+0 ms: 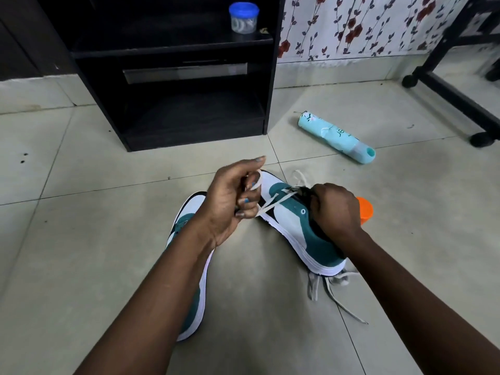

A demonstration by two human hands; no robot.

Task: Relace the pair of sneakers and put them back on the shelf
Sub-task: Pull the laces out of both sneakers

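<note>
A: What's the biggest thing in view?

B: The tiled floor (351,266), and on it a black shelf unit (173,77) against the wall, straight ahead. To the right stands a black frame on wheels (446,87).

A: And the sneakers?

B: Both are on the floor in front of the person, near the shelf unit but not on it. The left sneaker (189,280), teal and white, lies flat under the left forearm. The right sneaker (295,226) is tipped on its side, its white sole facing the person.

A: What are the hands doing?

B: The left hand (227,201) has its fingers curled and pinches the white lace (273,201), which runs taut from the hand across to the eyelets of the right sneaker. The right hand (335,209) is curled round that sneaker's collar and grips it.

A: Anything smaller?

B: A light teal bottle (332,136) lies on its side to the right of the shelf unit. A loose lace (332,290) trails on the tiles by the right sneaker's heel. A clear jar with a blue lid (243,18) stands on an upper shelf, and an orange cap (365,209) peeks out behind the right hand.
</note>
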